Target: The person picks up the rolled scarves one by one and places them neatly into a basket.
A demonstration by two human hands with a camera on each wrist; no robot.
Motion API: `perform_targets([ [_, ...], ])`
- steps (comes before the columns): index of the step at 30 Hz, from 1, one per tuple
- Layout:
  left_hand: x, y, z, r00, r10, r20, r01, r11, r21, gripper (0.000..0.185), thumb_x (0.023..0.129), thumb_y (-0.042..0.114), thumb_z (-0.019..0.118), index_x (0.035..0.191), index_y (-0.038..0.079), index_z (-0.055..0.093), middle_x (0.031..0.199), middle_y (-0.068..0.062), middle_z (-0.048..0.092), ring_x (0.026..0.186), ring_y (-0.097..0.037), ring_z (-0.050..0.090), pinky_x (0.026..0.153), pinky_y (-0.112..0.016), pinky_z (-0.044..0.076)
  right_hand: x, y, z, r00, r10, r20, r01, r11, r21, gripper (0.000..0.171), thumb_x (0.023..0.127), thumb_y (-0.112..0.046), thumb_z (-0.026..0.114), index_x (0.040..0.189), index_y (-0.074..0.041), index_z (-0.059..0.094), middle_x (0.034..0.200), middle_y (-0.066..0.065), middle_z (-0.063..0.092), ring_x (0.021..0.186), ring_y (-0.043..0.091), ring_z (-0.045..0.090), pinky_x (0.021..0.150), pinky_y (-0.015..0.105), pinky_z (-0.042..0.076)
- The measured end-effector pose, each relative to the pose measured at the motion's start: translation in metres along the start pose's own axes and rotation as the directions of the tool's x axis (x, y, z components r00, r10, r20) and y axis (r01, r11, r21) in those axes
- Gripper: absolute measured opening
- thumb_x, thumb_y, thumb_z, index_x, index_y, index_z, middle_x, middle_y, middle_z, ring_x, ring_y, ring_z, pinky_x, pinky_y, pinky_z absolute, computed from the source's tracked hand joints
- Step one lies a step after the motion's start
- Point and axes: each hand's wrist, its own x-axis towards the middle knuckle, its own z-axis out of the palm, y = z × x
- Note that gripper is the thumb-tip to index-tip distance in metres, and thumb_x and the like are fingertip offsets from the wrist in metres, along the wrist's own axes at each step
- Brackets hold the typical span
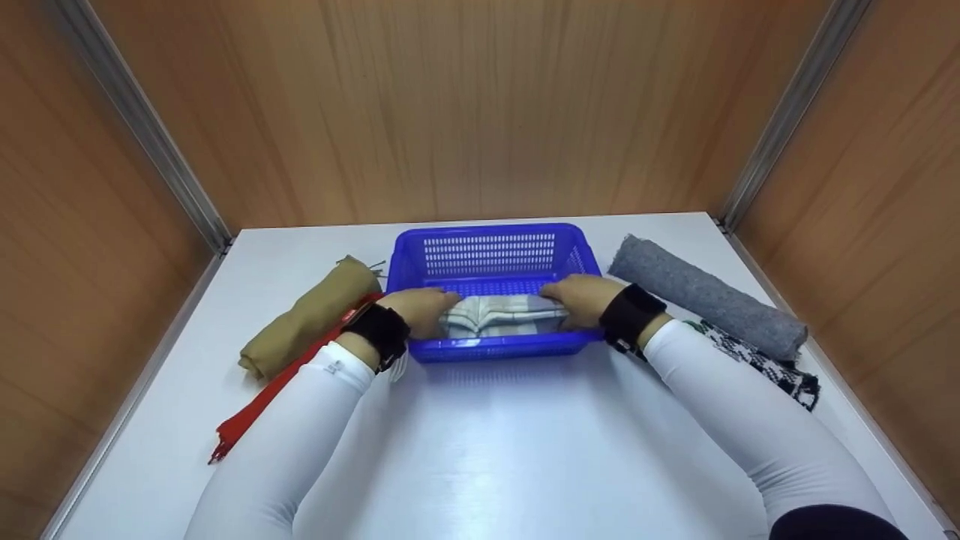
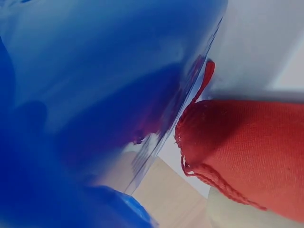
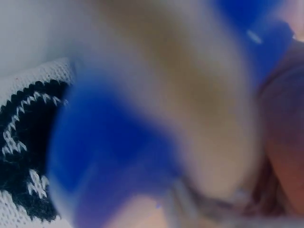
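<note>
A folded pale plaid cloth (image 1: 506, 313) with white, grey and green tones lies inside the blue plastic basket (image 1: 495, 346), along its near side. At the cloth's left end, my left hand (image 1: 418, 307) reaches over the basket wall and grips it. My right hand (image 1: 589, 298) grips the opposite end, with the thumb side on top. Most fingers are hidden behind the cloth and basket walls. Up close in the left wrist view is the basket's blue wall (image 2: 95, 61). A blurred finger (image 3: 209, 109) fills much of the right wrist view.
Left of the basket lie a rolled tan cloth (image 1: 311, 319) and a red one (image 1: 255, 412), partly under my left arm. To the right are a grey roll (image 1: 709, 296) and a black-and-white knitted roll (image 1: 765, 367). Wooden panels (image 1: 480, 112) enclose the white table (image 1: 480, 450).
</note>
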Motion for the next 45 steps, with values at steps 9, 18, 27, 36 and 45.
perform_targets([
  [9, -0.004, -0.001, -0.008, 1.000, 0.027, -0.010, -0.027, 1.000, -0.013, 0.065, 0.097, 0.025, 0.078, 0.157, 0.010, 0.056, 0.150, -0.017, 0.066, 0.143, -0.037, 0.061, 0.123, -0.054, 0.047, 0.001, 0.004, -0.001, 1.000, 0.014, 0.024, -0.014, 1.000, -0.012, 0.055, 0.090, -0.021, 0.089, 0.136, -0.003, 0.067, 0.125, 0.019, 0.077, 0.118, 0.040, 0.073, 0.107, 0.055, 0.057],
  [18, -0.019, 0.000, -0.028, 0.998, -0.034, -0.061, 0.028, 0.996, -0.089, 0.081, 0.093, 0.033, 0.086, 0.163, 0.012, 0.050, 0.161, -0.014, 0.058, 0.153, -0.035, 0.052, 0.128, -0.054, 0.040, -0.007, 0.004, -0.016, 0.995, 0.097, 0.010, -0.097, 0.995, 0.026, 0.075, 0.087, -0.034, 0.091, 0.151, -0.008, 0.061, 0.141, 0.021, 0.070, 0.131, 0.042, 0.066, 0.115, 0.057, 0.052],
  [27, -0.026, -0.006, -0.044, 0.996, 0.009, -0.093, -0.018, 0.995, -0.099, 0.078, 0.098, 0.029, 0.080, 0.165, 0.009, 0.046, 0.167, -0.018, 0.050, 0.158, -0.040, 0.043, 0.130, -0.057, 0.035, -0.011, 0.006, -0.032, 0.997, 0.079, -0.015, -0.078, 0.996, 0.053, 0.075, 0.091, -0.032, 0.088, 0.154, -0.006, 0.057, 0.147, 0.024, 0.066, 0.138, 0.044, 0.063, 0.119, 0.059, 0.048],
  [36, -0.035, -0.012, -0.045, 0.993, -0.017, -0.119, 0.001, 0.992, -0.126, 0.076, 0.100, 0.033, 0.078, 0.167, 0.015, 0.045, 0.172, -0.023, 0.040, 0.162, -0.043, 0.035, 0.132, -0.061, 0.030, -0.019, 0.005, -0.042, 0.994, 0.097, -0.052, -0.093, 0.993, 0.077, 0.074, 0.092, -0.033, 0.085, 0.156, -0.008, 0.057, 0.152, 0.023, 0.063, 0.140, 0.045, 0.061, 0.120, 0.061, 0.047],
  [45, -0.047, -0.012, -0.042, 0.982, -0.009, -0.191, -0.013, 0.994, -0.111, 0.075, 0.098, 0.035, 0.078, 0.164, 0.013, 0.049, 0.169, -0.025, 0.043, 0.159, -0.045, 0.040, 0.129, -0.062, 0.034, -0.030, 0.008, -0.043, 0.991, 0.063, -0.119, -0.052, 0.994, 0.097, 0.070, 0.094, -0.032, 0.085, 0.153, -0.006, 0.059, 0.149, 0.021, 0.064, 0.139, 0.043, 0.062, 0.118, 0.060, 0.049],
])
